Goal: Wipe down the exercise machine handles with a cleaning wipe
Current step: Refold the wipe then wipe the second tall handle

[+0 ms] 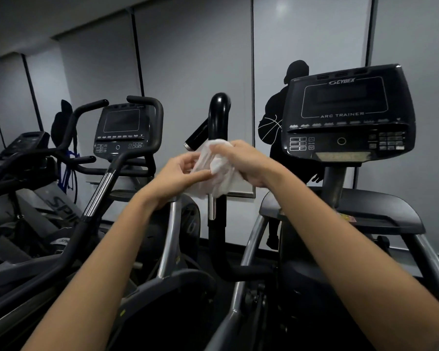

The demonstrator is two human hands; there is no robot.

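Observation:
A white cleaning wipe [214, 171] hangs crumpled in front of the black upright handle [219, 115] of the Cybex Arc Trainer, whose curved top rises above my hands. My right hand [246, 162] grips the upper part of the wipe from the right. My left hand [181, 174] pinches the wipe's left edge between thumb and fingers. The handle's shaft runs down behind the wipe to a chrome section [211, 206]. Whether the wipe touches the handle I cannot tell.
The Arc Trainer console [347, 115] stands at the right on its post. A second machine with console [122, 127] and black handlebars [147, 102] stands to the left, more equipment beyond it. A grey wall with a basketball player silhouette [276, 127] lies behind.

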